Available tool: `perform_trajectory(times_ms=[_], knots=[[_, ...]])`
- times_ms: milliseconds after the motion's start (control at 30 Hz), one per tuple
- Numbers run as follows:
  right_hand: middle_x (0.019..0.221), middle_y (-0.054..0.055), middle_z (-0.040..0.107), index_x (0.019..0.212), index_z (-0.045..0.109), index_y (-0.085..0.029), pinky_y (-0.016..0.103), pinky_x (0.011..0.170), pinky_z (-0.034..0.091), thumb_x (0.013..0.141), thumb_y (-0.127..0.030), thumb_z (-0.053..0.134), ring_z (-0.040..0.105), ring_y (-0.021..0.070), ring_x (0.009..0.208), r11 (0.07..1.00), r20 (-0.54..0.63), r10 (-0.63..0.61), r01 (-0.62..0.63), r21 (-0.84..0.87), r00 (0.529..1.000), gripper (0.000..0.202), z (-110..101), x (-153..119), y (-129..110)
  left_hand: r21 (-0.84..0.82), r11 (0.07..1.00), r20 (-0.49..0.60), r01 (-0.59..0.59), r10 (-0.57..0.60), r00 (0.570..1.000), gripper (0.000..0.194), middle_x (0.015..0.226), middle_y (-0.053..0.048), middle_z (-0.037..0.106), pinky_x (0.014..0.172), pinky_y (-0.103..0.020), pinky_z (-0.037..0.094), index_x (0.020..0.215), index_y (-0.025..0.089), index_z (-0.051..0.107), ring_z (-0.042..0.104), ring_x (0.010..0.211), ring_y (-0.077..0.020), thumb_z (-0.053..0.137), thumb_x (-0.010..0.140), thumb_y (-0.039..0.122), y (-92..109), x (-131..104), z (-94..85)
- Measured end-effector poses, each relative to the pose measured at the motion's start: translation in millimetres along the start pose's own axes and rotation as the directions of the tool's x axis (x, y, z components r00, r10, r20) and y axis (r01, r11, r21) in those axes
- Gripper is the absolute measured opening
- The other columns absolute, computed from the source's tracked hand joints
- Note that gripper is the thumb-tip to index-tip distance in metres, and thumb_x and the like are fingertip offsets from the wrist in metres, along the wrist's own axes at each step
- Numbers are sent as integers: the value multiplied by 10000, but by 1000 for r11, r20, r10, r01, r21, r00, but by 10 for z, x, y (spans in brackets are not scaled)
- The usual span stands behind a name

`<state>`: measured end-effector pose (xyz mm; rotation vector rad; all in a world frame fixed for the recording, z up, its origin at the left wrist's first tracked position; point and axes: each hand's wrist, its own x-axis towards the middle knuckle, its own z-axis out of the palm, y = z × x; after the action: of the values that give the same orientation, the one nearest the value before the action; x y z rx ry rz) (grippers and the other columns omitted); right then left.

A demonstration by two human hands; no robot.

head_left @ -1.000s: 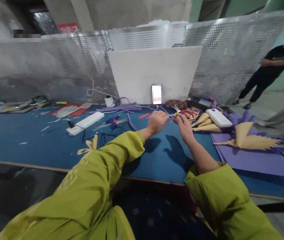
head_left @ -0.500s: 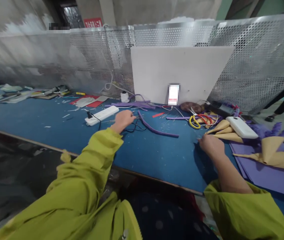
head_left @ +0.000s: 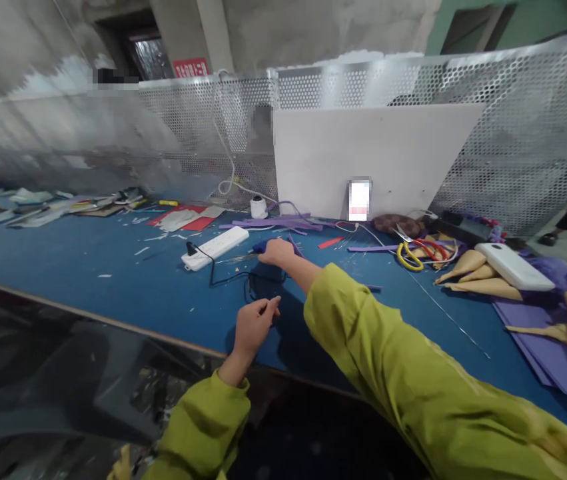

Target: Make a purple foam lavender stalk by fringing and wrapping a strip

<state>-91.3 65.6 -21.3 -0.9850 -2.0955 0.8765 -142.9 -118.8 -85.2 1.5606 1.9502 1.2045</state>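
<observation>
My right hand (head_left: 279, 253) reaches across to the middle of the table, its fingers closed round what looks like a blue glue gun (head_left: 261, 247), mostly hidden by the hand. A black cord (head_left: 213, 275) runs on the table below it. Nearer the front edge, my left hand (head_left: 254, 325) is closed in a pinch; whatever its fingertips hold cannot be made out. A purple strip (head_left: 374, 288) lies partly under my right forearm. To the left of the right hand is a white power strip (head_left: 219, 248) with a black plug in it.
On the right lie a thin wire (head_left: 456, 323), yellow-handled scissors (head_left: 408, 259), brown paper cones (head_left: 486, 288), a white power bank (head_left: 516, 267) and purple sheets (head_left: 538, 340). A phone (head_left: 360, 200) leans against a white board (head_left: 373, 147). Paper scraps (head_left: 178, 219) lie back left.
My right hand has moved from the right side to the table's middle and closed on the blue tool. My left hand has drawn back toward the front edge. The thin wire now lies in plain view.
</observation>
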Motion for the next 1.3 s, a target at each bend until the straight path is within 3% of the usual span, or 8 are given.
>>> perform_trajectory(times_ms=[200, 533, 733, 833, 900, 1100, 1200, 1300], knots=[[1257, 98, 593, 1246, 576, -179, 429, 874, 544, 961, -330, 568, 620, 221, 1050, 979, -17, 166, -166, -120, 986, 323, 305, 169, 57, 68, 997, 23, -30, 28, 999, 467, 499, 9, 590, 547, -260, 371, 557, 217, 614, 557, 537, -159, 496, 882, 532, 6, 10, -30], [666, -2, 610, 775, 558, -170, 271, 678, 507, 762, -207, 663, 633, 149, 683, 987, -34, 101, -96, 129, 994, 112, -106, -63, -75, 45, 998, 67, -42, 39, 997, 430, 524, 11, 617, 577, -261, 389, 591, 219, 643, 574, 553, -160, 519, 865, 526, -3, 17, -40], [585, -69, 506, 940, 527, -188, 213, 435, 417, 790, -266, 562, 449, 81, 438, 895, -112, 16, 36, 445, 994, 173, -1164, -778, -127, 103, 987, -77, -121, 129, 989, 335, 658, 7, 693, 637, -260, 422, 671, 226, 676, 598, 631, -161, 539, 862, 465, 68, -10, -109], [724, -32, 565, 963, 595, -167, 203, 371, 323, 706, -309, 643, 359, 43, 414, 682, -180, -47, 163, 713, 983, 298, -1832, -1367, 11, 123, 970, -150, -211, 228, 962, 256, 762, -2, 726, 676, -269, 448, 792, 241, 704, 615, 681, -177, 559, 863, 439, 336, 99, -199], [741, -25, 572, 928, 618, -171, 203, 349, 286, 724, -334, 647, 343, 37, 395, 682, -212, -5, 159, 714, 977, 263, -2159, -1696, 156, 179, 923, -99, -341, 361, 927, 200, 877, -11, 747, 737, -273, 459, 853, 246, 725, 637, 766, -187, 566, 867, 366, 614, 263, -176], [731, -6, 617, 819, 625, -166, 216, 467, 464, 635, -280, 695, 570, 106, 558, 758, -463, 177, 179, 627, 869, 227, -2353, -2003, 691, 241, 820, 392, -519, 407, 825, 141, 1032, -37, 748, 869, -318, 438, 875, 236, 753, 630, 1021, -243, 632, 806, 252, 1280, 854, 748], [600, -51, 556, 790, 592, -176, 200, 409, 413, 627, -298, 720, 511, 89, 471, 794, -481, 232, 120, 595, 846, 240, -2199, -1962, 890, 195, 838, 470, -510, 376, 798, 158, 879, -52, 740, 801, -305, 454, 733, 214, 727, 648, 934, -260, 812, 613, 273, 1287, 965, 1312], [519, -72, 498, 701, 543, -184, 206, 368, 371, 650, -341, 734, 440, 75, 393, 815, -471, 244, 84, 574, 848, 253, -2073, -1932, 994, 128, 879, 459, -459, 358, 813, 86, 787, -56, 706, 764, -298, 453, 637, 198, 661, 648, 875, -235, 736, 679, 194, 1213, 988, 1527]])
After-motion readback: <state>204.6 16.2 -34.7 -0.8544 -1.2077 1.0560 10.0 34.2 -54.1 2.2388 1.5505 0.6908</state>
